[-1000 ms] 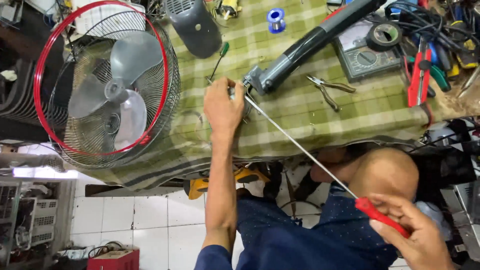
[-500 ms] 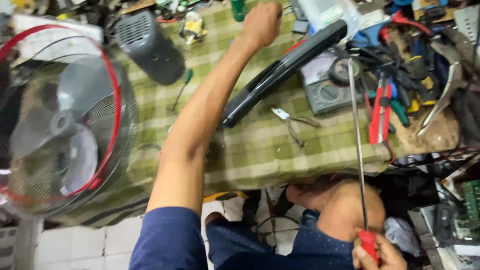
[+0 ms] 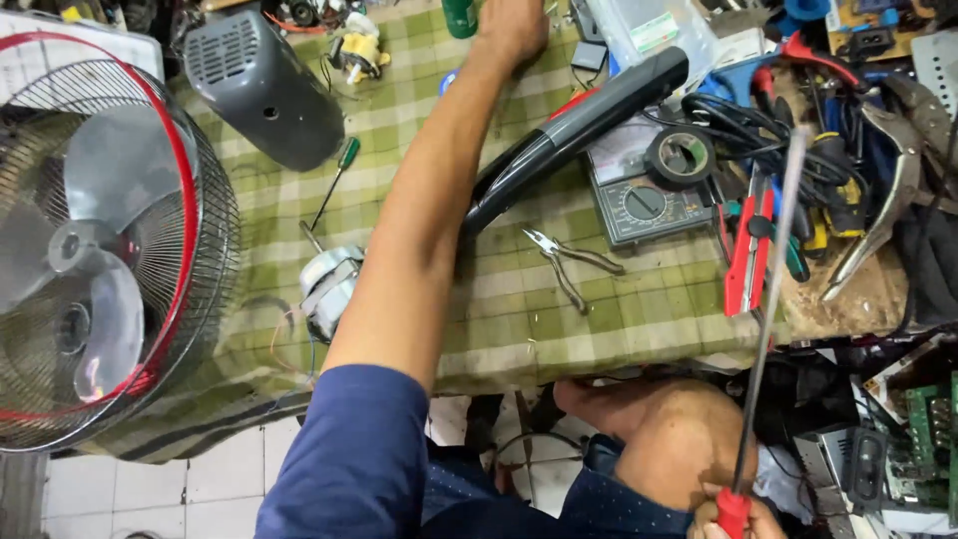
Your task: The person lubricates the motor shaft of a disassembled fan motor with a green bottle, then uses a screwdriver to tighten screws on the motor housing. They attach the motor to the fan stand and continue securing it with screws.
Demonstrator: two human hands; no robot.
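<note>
Nearest the camera, at the bottom edge of the view, the right hand (image 3: 736, 521) was closed around the red handle of a long screwdriver (image 3: 766, 319), only its knuckles showing above the frame edge; the thin metal shaft rose from there past the bare knee (image 3: 671, 439) and up over the right side of the bench, its tip blurred among the tools. The left arm, in a dark blue sleeve (image 3: 349, 459), stretched from the lower middle across the green checked tablecloth (image 3: 519, 329) toward the far edge. Beside that forearm on the cloth lay a small white fan motor (image 3: 329, 284) with thin wires trailing from it, and just past it a green-handled screwdriver (image 3: 334, 185). To the right of the arm lay a pair of needle-nose pliers (image 3: 569, 262), a grey multimeter (image 3: 647, 195) with a roll of black tape (image 3: 681, 157) resting on it, and a red-handled cutter (image 3: 748, 250) at the edge of a heap of tools. A long black fan stem (image 3: 574, 130) lay slantwise from the middle of the cloth to the far right. On the left stood a fan head with a wire cage and red rim (image 3: 110, 250), and beyond it a dark grey motor cover (image 3: 264, 90). Farthest off, the left hand (image 3: 511, 25) rested at the top edge beside a green can (image 3: 460, 15); whether its fingers gripped anything could not be told.
</note>
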